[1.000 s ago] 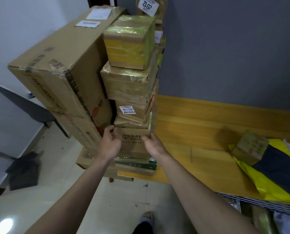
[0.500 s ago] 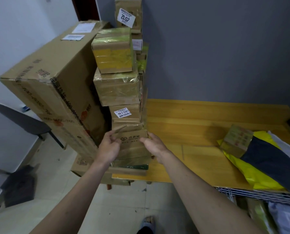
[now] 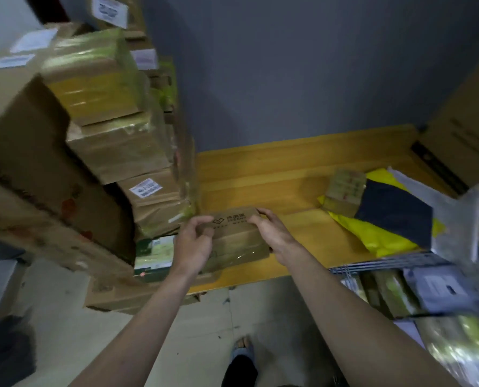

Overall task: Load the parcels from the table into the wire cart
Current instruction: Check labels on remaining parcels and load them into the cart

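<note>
I am gripping a small brown box (image 3: 234, 233) with both hands, left hand (image 3: 194, 244) and right hand (image 3: 272, 233) fingers curling round its ends, holding it over the counter (image 3: 274, 174) edge beside the stacked parcels (image 3: 126, 141); the wire cart (image 3: 386, 265) is sitting lower right.

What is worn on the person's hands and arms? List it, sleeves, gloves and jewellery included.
Nothing is visible on either. The left hand and the right hand are bare, with no gloves, and no rings show. Both forearms are bare up to the bottom edge of the frame: no sleeves, no watch, no wristband or bracelet shows.
</note>
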